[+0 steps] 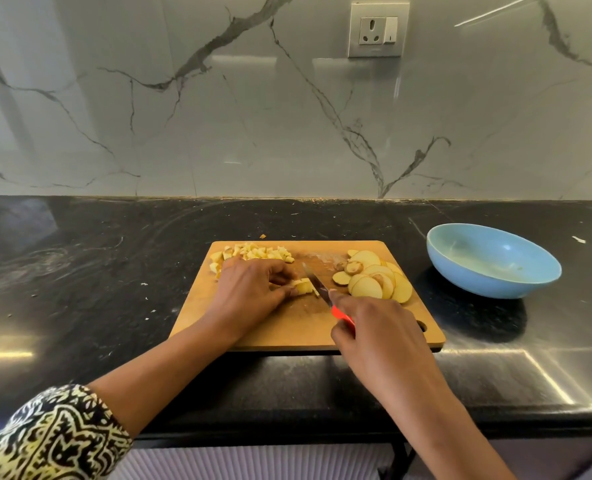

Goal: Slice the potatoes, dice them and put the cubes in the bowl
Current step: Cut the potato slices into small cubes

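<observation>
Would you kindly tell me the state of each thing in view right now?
Left hand: holding a potato piece on the board.
Right hand: gripping the knife, blade at the piece.
Slices: heaped, not yet diced.
Cubes: piled at the board's far edge.
Bowl: upright, no cubes inside.

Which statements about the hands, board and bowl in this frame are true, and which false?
1. The right hand grips the red-handled knife. True.
2. The blue bowl holds potato cubes. False: no cubes are in it; the cubes lie at the far left of the cutting board.
3. The left hand holds potato pieces beside the blade. True.
4. The potato slices lie on the board's left half. False: they are on its right side, nearer the bowl.
</observation>
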A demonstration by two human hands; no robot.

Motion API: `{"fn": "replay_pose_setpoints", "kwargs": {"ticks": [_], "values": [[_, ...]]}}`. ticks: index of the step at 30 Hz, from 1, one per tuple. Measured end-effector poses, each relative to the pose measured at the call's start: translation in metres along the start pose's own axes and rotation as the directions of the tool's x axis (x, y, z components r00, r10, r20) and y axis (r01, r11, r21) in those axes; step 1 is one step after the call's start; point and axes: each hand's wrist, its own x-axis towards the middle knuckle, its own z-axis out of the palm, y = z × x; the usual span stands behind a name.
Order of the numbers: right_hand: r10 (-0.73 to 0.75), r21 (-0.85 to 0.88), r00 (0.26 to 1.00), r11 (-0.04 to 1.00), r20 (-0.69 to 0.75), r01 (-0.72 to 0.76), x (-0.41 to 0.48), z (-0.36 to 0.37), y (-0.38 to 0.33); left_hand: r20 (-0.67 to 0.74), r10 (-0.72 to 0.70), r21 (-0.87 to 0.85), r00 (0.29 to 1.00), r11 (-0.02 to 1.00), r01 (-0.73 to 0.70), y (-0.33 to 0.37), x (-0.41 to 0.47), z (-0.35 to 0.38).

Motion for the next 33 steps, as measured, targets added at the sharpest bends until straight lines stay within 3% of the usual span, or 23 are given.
{"fn": "replay_pose_setpoints", "kwargs": {"ticks": [6,12,21,29,33], "values": [[-0.005,0.022,1.000,1.000,0.020,0.005,-0.001,0.007,-0.004,0.001,0.021,-0.003,1.000,1.000,-0.021,-0.002,0.000,0.000],[-0.019,0.021,1.000,1.000,0.021,0.019,0.001,0.010,-0.006,0.002,0.016,0.116,1.000,0.993,-0.016,0.001,0.000,-0.002],[-0.056,-0.156,0.992,0.985,0.110,0.072,0.018,0.024,-0.015,-0.017,0.023,0.172,1.000,0.985,-0.020,0.001,0.001,-0.001],[-0.037,-0.052,0.990,0.998,0.135,0.045,-0.015,0.001,-0.005,0.027,-0.006,0.083,1.000,0.997,0.004,-0.001,0.000,-0.003],[-0.012,-0.016,0.997,1.000,0.074,0.013,-0.014,0.001,-0.004,0.076,-0.017,-0.026,0.997,0.999,0.019,-0.009,0.000,-0.007]]}}
